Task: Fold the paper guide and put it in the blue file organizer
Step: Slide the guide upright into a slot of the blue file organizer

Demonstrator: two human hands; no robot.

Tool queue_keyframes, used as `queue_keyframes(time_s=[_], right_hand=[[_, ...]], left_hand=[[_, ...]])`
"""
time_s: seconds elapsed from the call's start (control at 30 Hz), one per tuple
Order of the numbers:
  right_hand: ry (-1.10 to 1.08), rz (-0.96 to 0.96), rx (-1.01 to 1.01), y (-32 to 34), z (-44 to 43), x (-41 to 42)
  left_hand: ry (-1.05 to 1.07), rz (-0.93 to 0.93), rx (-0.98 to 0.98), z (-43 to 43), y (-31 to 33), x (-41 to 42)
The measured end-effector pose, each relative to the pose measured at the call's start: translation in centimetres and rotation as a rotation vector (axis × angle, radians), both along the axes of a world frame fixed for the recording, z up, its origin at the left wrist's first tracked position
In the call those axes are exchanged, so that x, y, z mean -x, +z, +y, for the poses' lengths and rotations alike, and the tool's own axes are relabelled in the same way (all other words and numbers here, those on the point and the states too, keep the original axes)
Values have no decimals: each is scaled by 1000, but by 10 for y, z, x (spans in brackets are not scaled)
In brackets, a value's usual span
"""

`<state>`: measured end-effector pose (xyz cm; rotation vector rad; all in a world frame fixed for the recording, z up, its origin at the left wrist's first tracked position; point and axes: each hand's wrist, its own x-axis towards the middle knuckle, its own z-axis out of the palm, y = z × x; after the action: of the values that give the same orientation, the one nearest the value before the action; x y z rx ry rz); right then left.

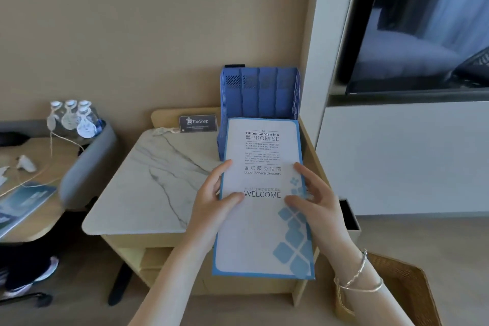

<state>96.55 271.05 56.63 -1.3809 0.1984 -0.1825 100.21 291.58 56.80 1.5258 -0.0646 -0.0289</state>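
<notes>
- Marble-patterned surface carries the blue file organizer at its back right corner.
- Left hand and right hand, fingers pinching, hold the paper guide just before it.
- Light, bendy; best gripped by its long edges.

Soft, even daylight fills the room, bright without harsh shadows. The wide lens bends the wall edges, and the left side smears: the bottles and the booklet are blurred.

Smooth paper guide, perforated blue plastic organizer, polished marble-look tabletop, woven basket
</notes>
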Motion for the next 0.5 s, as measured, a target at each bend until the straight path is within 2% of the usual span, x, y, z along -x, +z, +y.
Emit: queue_keyframes(time_s=[0.2,0.5], right_hand=[[50,45,23,0,-13,-96],[4,197,71,-47,-2,-205]], left_hand=[[26,28,-20,-10,-4,-92],[-22,149,-51,-3,-62,-210]])
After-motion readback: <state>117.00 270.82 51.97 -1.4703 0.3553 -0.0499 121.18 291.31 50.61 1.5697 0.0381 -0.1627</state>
